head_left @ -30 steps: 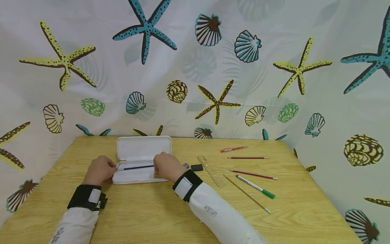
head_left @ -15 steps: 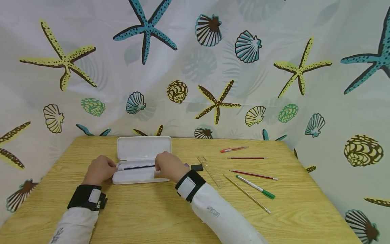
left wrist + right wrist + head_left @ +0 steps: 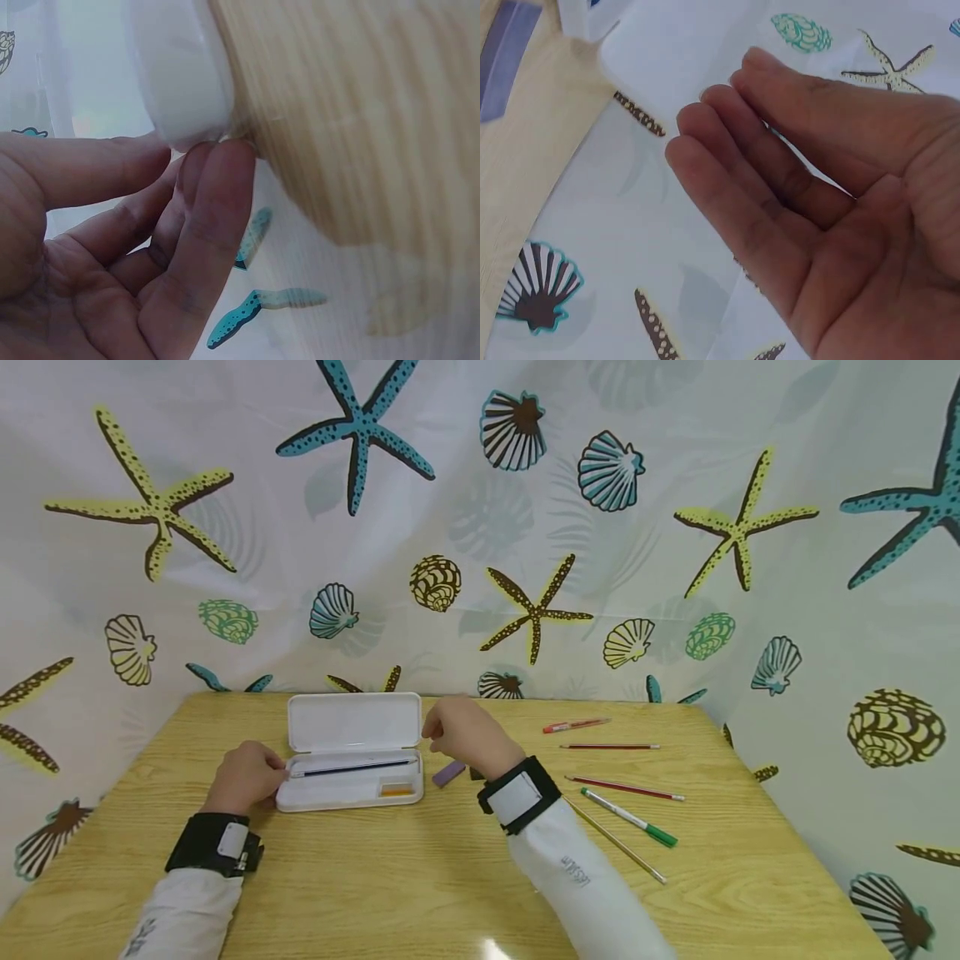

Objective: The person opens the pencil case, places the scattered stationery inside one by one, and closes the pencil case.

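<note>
A white pencil case (image 3: 330, 795) lies on the table with its lid (image 3: 354, 722) raised at the back. Inside it rest a dark blue pencil (image 3: 352, 768) and, in a small compartment at the right, an orange object (image 3: 396, 791) of unclear kind. My left hand (image 3: 247, 777) pinches the case's left end; the left wrist view shows the thumb and fingertips (image 3: 225, 165) against its white corner. Beyond the case's right end, my right hand (image 3: 472, 735) is raised beside the lid, its loosely bent fingers (image 3: 727, 180) holding nothing. A purple eraser (image 3: 448, 774) lies right of the case.
A dark block (image 3: 476, 774) is mostly hidden by my right wrist. Farther right lie an orange pen (image 3: 576, 726), two red pencils (image 3: 609, 747), a green-capped marker (image 3: 630, 817) and a gold pencil (image 3: 618, 842). Patterned cloth (image 3: 450, 527) hangs behind the table.
My right hand has come up out of the case's right compartment and moved right and back, uncovering the orange object and the purple eraser. It now covers the clear ruler. My left hand stays.
</note>
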